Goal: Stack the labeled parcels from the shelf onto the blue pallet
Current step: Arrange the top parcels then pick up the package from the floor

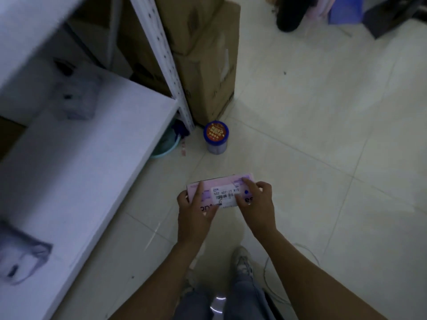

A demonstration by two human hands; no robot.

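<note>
Both hands hold one flat pink rectangular parcel (221, 189) in the air above the pale tiled floor (323, 135), in front of the person's body. The left hand (196, 211) grips the left end of the parcel, with the index finger laid straight along its top face and the other fingers curled under the edge. The right hand (256, 202) grips the right end, its fingers (248, 183) bent over the far upper corner and the thumb pressed on the near side. On the top face of the parcel is a white paper label (225, 197) with printed digits and a barcode; the label is between the two hands. To the left stands a white metal shelf unit (92, 146) with a perforated upright post (168, 58); on its board lie two blurred pale packages, one near the back (78, 95) and one at the front left (23, 257). Behind the post stand brown cardboard boxes (203, 65), stacked. On the floor just beside the boxes is a small round jar with a blue lid and an orange sticker on top (216, 137). Under the shelf corner a teal plastic basin (166, 144) is partly visible. Below the hands, the person's grey trousers and a light shoe (242, 262) show.
</note>
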